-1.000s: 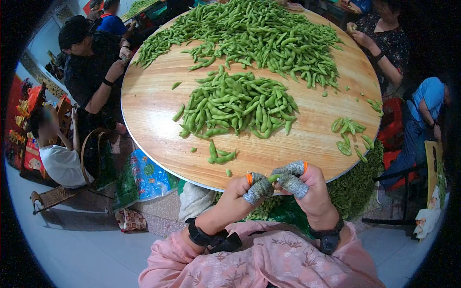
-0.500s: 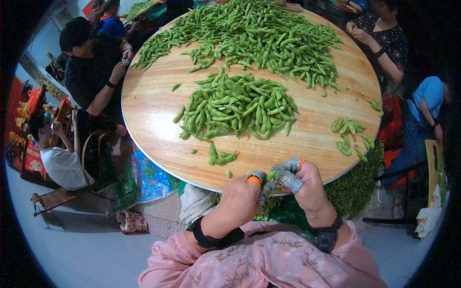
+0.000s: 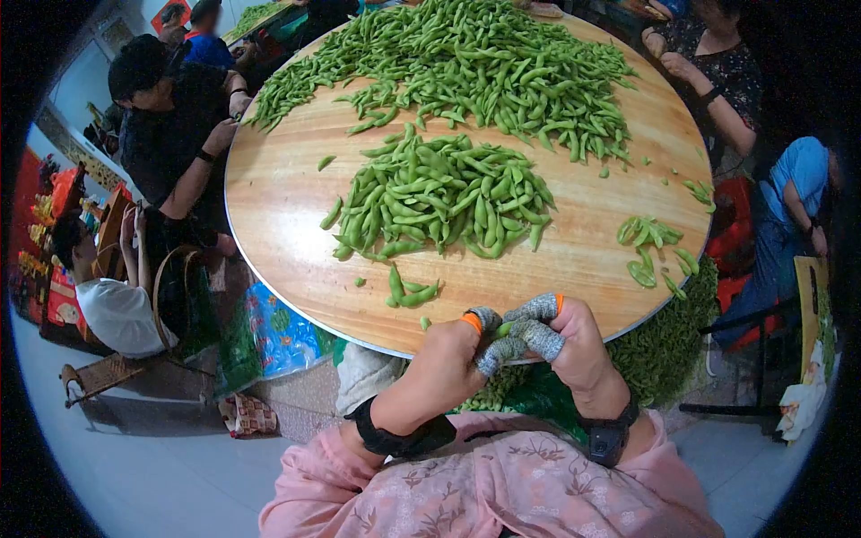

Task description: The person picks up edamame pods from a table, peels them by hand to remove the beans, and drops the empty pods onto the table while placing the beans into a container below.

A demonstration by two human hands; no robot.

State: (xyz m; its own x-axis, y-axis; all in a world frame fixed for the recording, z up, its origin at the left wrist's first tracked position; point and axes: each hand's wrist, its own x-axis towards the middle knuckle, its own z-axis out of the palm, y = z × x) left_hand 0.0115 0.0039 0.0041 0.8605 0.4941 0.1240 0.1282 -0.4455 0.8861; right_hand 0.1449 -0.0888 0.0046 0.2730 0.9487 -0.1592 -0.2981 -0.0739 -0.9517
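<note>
At the near edge of the round wooden table (image 3: 287,215), my left hand (image 3: 446,359) and my right hand (image 3: 574,345) meet. Grey knitted sleeves with orange bands cover some fingers on both. A green soybean pod (image 3: 502,331) is pinched between the two hands, mostly covered by the fingers. Just beyond my left hand lie a few loose pods (image 3: 413,292) and a single shelled bean (image 3: 425,323). A small heap of pods (image 3: 439,197) sits in front of me. Behind it spreads a much larger pile of pods (image 3: 502,72).
Flattened pods (image 3: 647,233) lie at the table's right. Below the edge are a heap of green husks (image 3: 668,354) and beans (image 3: 498,392) under my hands. People sit around, one in a black cap (image 3: 139,67). A blue plastic bag (image 3: 287,332) is on the left.
My hands have drawn closer together around the pod, fingers now overlapping, and less of it shows. The co-worker in the black cap has lowered their hands to the table edge.
</note>
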